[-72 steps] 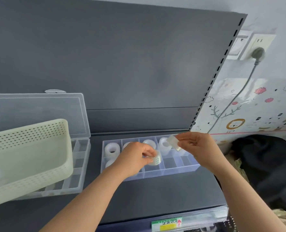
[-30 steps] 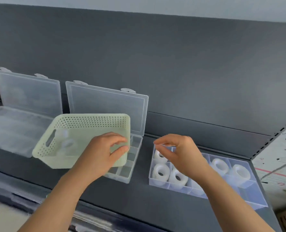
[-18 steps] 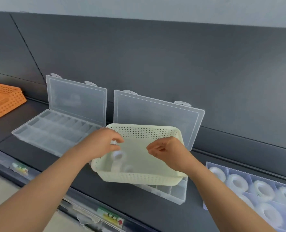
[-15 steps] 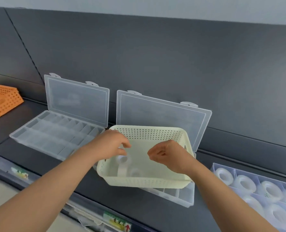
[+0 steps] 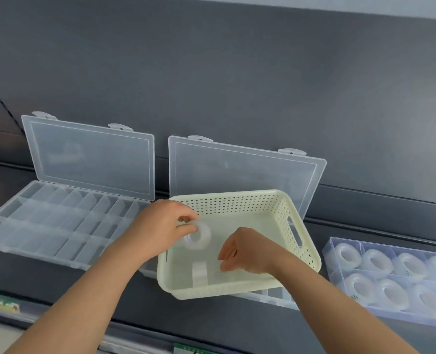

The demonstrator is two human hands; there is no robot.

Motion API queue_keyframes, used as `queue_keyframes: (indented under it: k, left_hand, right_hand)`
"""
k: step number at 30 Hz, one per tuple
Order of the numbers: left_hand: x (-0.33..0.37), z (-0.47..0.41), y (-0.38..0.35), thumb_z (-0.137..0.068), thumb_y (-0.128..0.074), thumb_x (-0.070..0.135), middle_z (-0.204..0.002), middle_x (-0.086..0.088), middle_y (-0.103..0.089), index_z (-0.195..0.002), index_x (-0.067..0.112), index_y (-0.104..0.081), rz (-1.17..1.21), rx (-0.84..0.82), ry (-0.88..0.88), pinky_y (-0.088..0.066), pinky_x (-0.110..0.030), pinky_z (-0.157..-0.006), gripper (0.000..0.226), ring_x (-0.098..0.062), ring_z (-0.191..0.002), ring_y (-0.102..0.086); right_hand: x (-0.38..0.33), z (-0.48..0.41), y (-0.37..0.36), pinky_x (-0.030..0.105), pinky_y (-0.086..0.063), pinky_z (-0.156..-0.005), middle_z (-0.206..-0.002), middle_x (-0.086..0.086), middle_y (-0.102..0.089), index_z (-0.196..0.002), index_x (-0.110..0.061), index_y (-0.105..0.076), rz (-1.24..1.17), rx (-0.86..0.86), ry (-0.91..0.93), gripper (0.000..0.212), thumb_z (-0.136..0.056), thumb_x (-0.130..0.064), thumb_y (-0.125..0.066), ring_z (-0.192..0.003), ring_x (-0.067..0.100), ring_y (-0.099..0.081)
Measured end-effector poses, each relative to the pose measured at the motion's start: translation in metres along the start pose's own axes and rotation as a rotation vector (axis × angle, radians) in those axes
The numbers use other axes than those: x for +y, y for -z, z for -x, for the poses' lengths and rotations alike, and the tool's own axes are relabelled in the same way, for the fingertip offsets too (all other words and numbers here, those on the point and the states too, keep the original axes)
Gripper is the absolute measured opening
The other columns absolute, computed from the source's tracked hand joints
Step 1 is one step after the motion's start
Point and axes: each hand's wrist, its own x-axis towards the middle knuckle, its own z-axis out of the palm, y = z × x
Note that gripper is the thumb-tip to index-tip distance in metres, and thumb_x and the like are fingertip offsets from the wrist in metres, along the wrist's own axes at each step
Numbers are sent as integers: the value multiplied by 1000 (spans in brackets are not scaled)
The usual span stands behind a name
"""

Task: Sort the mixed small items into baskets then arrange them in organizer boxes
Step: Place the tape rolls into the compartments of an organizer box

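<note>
A cream perforated basket rests on an open clear organizer box whose lid stands up behind it. My left hand pinches a clear tape roll just above the basket's left side. Another clear roll stands on edge on the basket floor. My right hand reaches into the basket with fingers curled downward beside that roll; whether they hold anything does not show. To the right, a lidless clear box has several tape rolls in its compartments.
A second open organizer box with bare compartments lies at the left, its lid leaning on the dark back panel. All of this sits on a dark shelf with a label strip along its front edge.
The view swung left from the box of rolls to the basket. Both hands moved down into the basket, and my left hand has lifted one roll off its floor.
</note>
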Motion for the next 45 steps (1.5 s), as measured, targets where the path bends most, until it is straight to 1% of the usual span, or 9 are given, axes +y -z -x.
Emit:
queue_keyframes:
  k: [3, 6, 10, 17, 24, 28, 34, 39, 45]
  left_hand:
    - [5, 11, 1, -82, -71, 24, -86, 20, -68, -94, 30, -74, 165, 72, 47, -51, -23, -76, 13, 3, -81, -61]
    - [20, 15, -6, -83, -71, 21, -85, 21, -68, -94, 31, -74, 255, 131, 51, -46, -9, -68, 16, 6, -82, -60]
    - [58, 13, -22, -83, -70, 13, -89, 18, -68, -99, 28, -74, 354, 190, -3, -48, -11, -75, 22, 2, -84, -61]
    - [174, -6, -75, -85, -68, 12, -91, 21, -68, -100, 31, -73, 466, 135, -123, -42, -3, -73, 25, 5, -83, -61]
    - [302, -37, -160, -83, -71, 18, -85, 18, -69, -95, 27, -72, 567, 50, -124, -48, -8, -68, 15, 6, -77, -63]
    - [358, -57, -214, -82, -72, 19, -75, 13, -70, -84, 22, -72, 557, -21, -113, -52, -19, -67, 5, -1, -69, -64]
    - [398, -78, -266, -83, -70, 24, -85, 7, -71, -87, 20, -71, 296, -94, -167, -53, -26, -72, 6, -11, -76, -64]
    - [410, -83, -280, -86, -66, 31, -89, 7, -70, -89, 23, -73, 43, -176, -261, -52, -30, -73, 12, -13, -80, -61]
    - [408, -86, -287, -89, -63, 25, -90, 3, -72, -94, 23, -75, 17, -237, -308, -53, -30, -76, 13, -15, -79, -62]
  right_hand:
    - [6, 8, 7, 13, -49, -64, -94, -7, -72, -96, -18, -75, -24, 104, -9, 16, -80, -19, -72, -74, 6, -63]
    - [19, 26, 23, 8, -48, -61, -88, -13, -70, -98, -19, -75, -136, 246, -31, 17, -82, -22, -72, -71, -2, -62]
    - [49, 64, 47, 8, -48, -59, -79, -21, -67, -95, -23, -76, -232, 443, -56, 14, -82, -25, -72, -68, -6, -63]
    - [133, 160, 93, 18, -47, -50, -68, -9, -72, -79, -27, -76, -386, 722, -110, 13, -84, -16, -70, -53, 2, -57]
    - [254, 249, 132, 38, -51, -62, -72, 9, -72, -67, -31, -72, -358, 896, -270, 23, -83, -15, -69, -77, 38, -64]
    - [306, 282, 142, 48, -54, -74, -76, 15, -70, -73, -14, -74, -335, 911, -335, 11, -83, -17, -68, -80, 39, -64]
    - [347, 305, 149, 18, -49, -61, -73, -5, -72, -88, -21, -76, -344, 909, -348, 10, -85, -16, -67, -68, 13, -65]
    - [363, 306, 153, 35, -55, -71, -79, -1, -74, -84, -24, -75, -379, 883, -333, 10, -84, -17, -68, -75, 22, -68]
    - [371, 297, 154, 35, -56, -71, -76, -5, -74, -90, -21, -77, -367, 825, -318, 12, -83, -17, -68, -72, 18, -69]
